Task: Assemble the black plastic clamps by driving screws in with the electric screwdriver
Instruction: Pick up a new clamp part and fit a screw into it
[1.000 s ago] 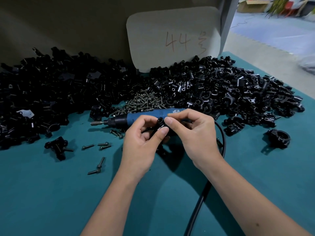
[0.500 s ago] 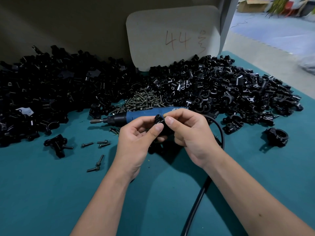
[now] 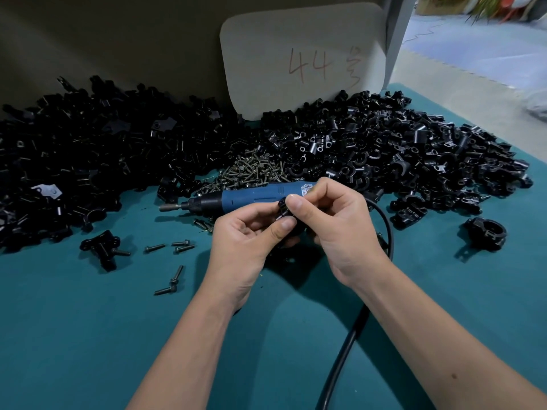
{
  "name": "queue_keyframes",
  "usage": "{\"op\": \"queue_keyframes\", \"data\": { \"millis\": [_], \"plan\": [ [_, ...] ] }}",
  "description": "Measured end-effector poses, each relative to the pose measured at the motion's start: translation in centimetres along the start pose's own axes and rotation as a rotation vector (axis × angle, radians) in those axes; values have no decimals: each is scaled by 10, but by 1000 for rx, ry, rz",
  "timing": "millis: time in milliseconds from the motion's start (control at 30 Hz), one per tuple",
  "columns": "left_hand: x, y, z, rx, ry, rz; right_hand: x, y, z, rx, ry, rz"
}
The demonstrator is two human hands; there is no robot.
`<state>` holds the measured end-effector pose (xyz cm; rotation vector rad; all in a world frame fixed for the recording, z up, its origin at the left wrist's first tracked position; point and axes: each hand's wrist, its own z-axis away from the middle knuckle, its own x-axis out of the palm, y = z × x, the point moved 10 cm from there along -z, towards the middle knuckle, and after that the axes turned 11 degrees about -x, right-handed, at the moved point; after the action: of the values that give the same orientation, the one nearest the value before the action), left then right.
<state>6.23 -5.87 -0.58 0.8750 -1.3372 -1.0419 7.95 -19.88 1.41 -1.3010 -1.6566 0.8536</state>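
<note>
Both hands meet above the teal-covered bench (image 3: 88,335). The left hand (image 3: 242,244) and right hand (image 3: 337,223) together pinch a small black plastic clamp piece (image 3: 283,209), thumbs on top and curled fingers beneath; most of the piece is hidden. Just behind the hands lies the blue-bodied electric screwdriver (image 3: 251,198), tip pointing left, its black cable (image 3: 343,350) running toward the viewer. A heap of dark metal screws (image 3: 251,170) sits behind it, between two large piles of black plastic clamp parts (image 3: 399,155). Loose screws (image 3: 174,279) lie left of the hands.
</note>
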Motion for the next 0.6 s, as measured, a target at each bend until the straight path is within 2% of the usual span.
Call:
{"op": "queue_keyframes", "data": {
  "millis": [133, 300, 600],
  "plan": [
    [-1, -1, 0, -9, -3, -2, 2, -5, 0, -71, -12, 42],
    [-6, 1, 0, -33, 38, 38, 8, 3, 2, 46, -110, -17],
    [-4, -1, 0, -26, 13, -7, 3, -1, 3, 49, 13, -6]
  ]
}}
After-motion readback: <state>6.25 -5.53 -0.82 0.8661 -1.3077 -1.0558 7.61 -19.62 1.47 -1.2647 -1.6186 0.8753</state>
